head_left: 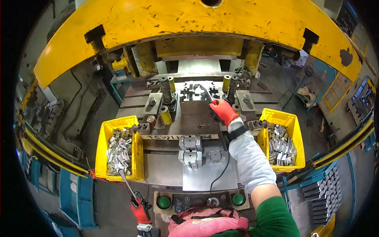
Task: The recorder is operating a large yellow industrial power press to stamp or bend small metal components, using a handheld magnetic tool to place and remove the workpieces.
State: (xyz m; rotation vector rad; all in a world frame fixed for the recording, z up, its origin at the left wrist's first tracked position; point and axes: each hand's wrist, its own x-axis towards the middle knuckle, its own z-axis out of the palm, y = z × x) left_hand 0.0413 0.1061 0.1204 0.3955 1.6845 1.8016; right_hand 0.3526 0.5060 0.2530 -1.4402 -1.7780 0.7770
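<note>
In a red glove with black on it, my left hand (141, 209) is closed round a long slim metal hand tool (127, 183). The tool's rounded tip rests among small shiny metal parts (119, 150) in the left yellow bin (137, 162). Farther forward, my right hand (224, 112), also gloved in red, grips a second slim metal tool (206, 93). That tool reaches over the lower die (189, 87) of the press, where dark cut-out shapes show. Whether its tip holds a part is too small to tell.
Overhead spans the yellow press ram (189, 21). Guide posts (165, 87) flank the die. A right yellow bin (301, 148) holds more metal parts. Small stacked metal pieces (190, 158) sit on a pale sheet (209, 179). Nearest me is a control panel with green buttons (163, 202).
</note>
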